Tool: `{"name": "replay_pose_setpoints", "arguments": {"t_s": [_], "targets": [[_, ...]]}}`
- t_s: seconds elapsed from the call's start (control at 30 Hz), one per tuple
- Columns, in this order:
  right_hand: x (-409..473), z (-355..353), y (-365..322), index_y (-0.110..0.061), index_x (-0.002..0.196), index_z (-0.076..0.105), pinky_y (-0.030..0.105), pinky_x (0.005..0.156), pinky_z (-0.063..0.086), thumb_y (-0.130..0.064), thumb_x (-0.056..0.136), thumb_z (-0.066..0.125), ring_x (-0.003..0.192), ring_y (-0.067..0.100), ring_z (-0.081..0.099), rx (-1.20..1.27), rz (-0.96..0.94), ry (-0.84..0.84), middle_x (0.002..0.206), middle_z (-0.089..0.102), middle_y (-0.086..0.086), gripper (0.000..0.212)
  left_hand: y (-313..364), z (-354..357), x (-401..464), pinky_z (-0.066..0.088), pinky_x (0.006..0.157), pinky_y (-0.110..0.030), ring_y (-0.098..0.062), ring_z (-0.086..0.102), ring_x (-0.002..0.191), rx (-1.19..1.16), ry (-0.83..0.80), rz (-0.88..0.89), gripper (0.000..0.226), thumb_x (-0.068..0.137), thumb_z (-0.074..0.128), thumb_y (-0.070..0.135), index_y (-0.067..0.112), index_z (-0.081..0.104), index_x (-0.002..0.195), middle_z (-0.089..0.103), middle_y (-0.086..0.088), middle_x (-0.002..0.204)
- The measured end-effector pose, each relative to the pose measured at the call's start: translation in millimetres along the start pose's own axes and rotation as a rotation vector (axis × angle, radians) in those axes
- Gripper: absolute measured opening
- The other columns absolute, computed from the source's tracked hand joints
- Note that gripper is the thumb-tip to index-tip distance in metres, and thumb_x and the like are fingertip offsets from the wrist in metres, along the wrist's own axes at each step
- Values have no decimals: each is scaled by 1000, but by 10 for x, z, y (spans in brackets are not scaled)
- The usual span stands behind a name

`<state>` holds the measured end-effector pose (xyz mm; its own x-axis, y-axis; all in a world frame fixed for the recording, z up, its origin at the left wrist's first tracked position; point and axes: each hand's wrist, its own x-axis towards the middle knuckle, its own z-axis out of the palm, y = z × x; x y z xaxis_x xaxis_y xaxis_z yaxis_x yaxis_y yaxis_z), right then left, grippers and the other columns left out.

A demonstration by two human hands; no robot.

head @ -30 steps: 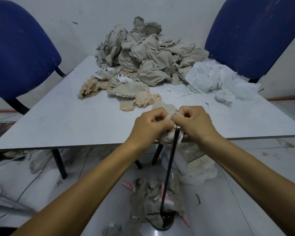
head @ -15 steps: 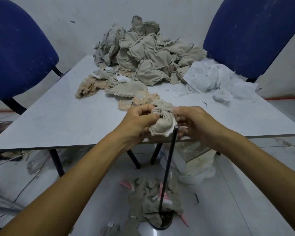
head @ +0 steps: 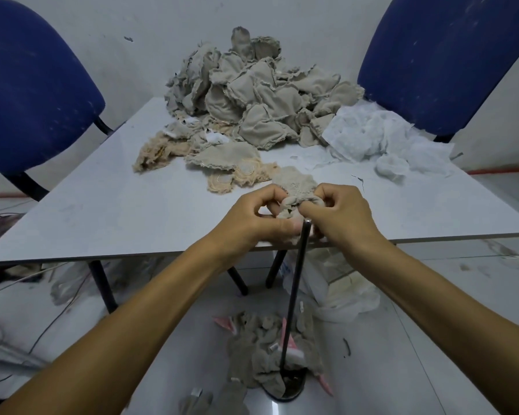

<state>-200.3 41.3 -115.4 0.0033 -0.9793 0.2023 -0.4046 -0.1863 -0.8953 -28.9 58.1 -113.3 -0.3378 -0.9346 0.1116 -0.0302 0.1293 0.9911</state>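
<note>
Both hands pinch a bunched beige fabric piece [head: 297,191] over the tip of an upright black rod [head: 295,283]: left hand [head: 252,220] and right hand [head: 339,217], fingers curled, near the table's [head: 117,205] near edge.

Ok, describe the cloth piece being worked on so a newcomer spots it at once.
Start at the grey table, middle of its near edge, where the left hand and right hand meet. The bunched beige cloth piece gripped between them is it: unlike the pile at the far end, it alone is held, beside the top of a thin dark rod.
</note>
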Motion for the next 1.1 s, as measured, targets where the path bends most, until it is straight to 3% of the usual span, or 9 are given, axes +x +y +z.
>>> {"name": "replay_pose_setpoints", "arguments": {"t_s": [0.13, 0.27, 0.37, 0.43, 0.5, 0.7, 0.87, 0.97, 1.1], "targets": [[38, 69, -21, -13, 59, 55, 30, 51, 44, -29, 68, 65, 49, 10, 44, 18, 45, 52, 45, 47, -11, 20, -11, 4, -6, 55, 63, -30, -21, 62, 67, 55, 63, 13, 31, 67, 82, 15, 10, 64, 92, 54, -2, 78], [72, -97, -48, -15, 73, 64, 28, 49, 45, -20, 90, 65, 55, 15, 55, 319, 115, -322, 61, 60, -1, 18, 9, -9, 30, 56, 52, -25, -19, 67, 58, -125, 214, -53, 14, 78, 77, 1, 9, 66, 84, 64, -5, 69], [-3, -208, -10, -3, 90, 67, 30, 63, 52, -19, 87, 71, 72, 22, 59, 364, 20, -462, 78, 64, 14, 17, 24, 32, 67, 52, 45, -23, -20, 65, 49, -102, 303, -90, 12, 84, 70, 0, 9, 63, 80, 65, -9, 61], [-39, -205, 32, -2, 94, 67, 41, 70, 56, -12, 85, 76, 74, 24, 62, 209, -68, -399, 84, 64, 26, 16, 12, 104, 95, 48, 42, -23, -19, 62, 44, -14, 381, -94, 11, 79, 70, 4, 12, 63, 76, 64, -11, 55], [-50, -181, 56, -7, 89, 68, 48, 75, 56, -13, 84, 77, 71, 24, 64, 83, -116, -306, 82, 67, 21, 12, -10, 182, 117, 44, 41, -22, -18, 59, 40, 31, 461, -104, 8, 73, 69, 9, 14, 63, 72, 62, -11, 50], [-69, -45, 95, -14, 75, 65, 15, 55, 47, -23, 86, 75, 53, 2, 61, -59, -218, -120, 58, 64, -7, 17, 7, 101, 101, 46, 41, -23, -23, 61, 47, -50, 354, -129, 13, 85, 66, 7, 12, 62, 73, 66, -11, 60], [-36, 0, 99, -14, 65, 59, 12, 47, 35, -19, 82, 70, 44, 2, 44, -118, -180, 26, 46, 52, -13, 20, -4, 11, -14, 59, 62, -28, -19, 70, 61, -185, 158, -83, 19, 75, 70, 1, 4, 60, 91, 62, 0, 65], [-25, 29, 49, -16, 62, 60, 11, 43, 36, -16, 83, 68, 40, 0, 47, -38, -105, 15, 43, 52, -14, 22, 11, 24, -34, 59, 62, -28, -18, 71, 60, -110, 183, -57, 17, 81, 73, -4, 4, 62, 91, 65, 2, 64], [-57, -82, -42, -19, 67, 65, 17, 48, 44, -23, 89, 64, 51, 4, 58, 290, -36, -212, 63, 67, -3, 23, 77, 81, 37, 53, 46, -22, -17, 68, 51, -101, 304, -96, 12, 86, 70, -1, 5, 60, 85, 68, -5, 59]]}}
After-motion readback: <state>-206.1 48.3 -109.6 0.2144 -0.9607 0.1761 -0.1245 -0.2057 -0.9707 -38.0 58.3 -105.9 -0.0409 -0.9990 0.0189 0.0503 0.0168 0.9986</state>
